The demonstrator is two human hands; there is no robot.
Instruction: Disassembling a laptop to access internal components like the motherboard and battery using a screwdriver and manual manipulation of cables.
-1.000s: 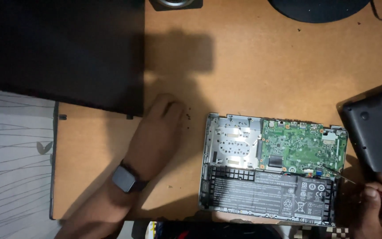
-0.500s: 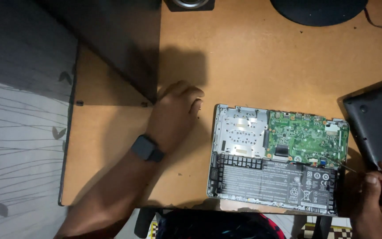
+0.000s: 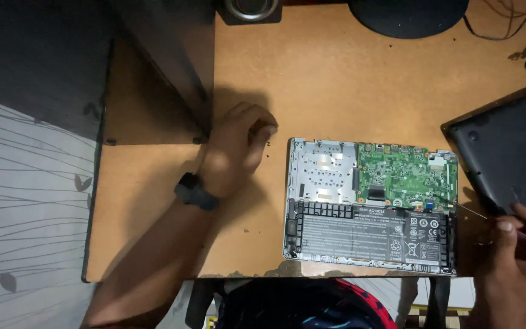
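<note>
Right hand (image 3: 515, 244) gripping leftward-pointing screwdriver (image 3: 479, 213)

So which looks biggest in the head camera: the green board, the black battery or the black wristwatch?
1. Flat black battery, the widest, spanning the opened laptop's lower half.
2. Green circuit board, clearly smaller.
3. Black wristwatch on the left wrist, by far the smallest.

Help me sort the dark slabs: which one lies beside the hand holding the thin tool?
The grey laptop bottom cover at the right edge, beside the right hand.
</note>
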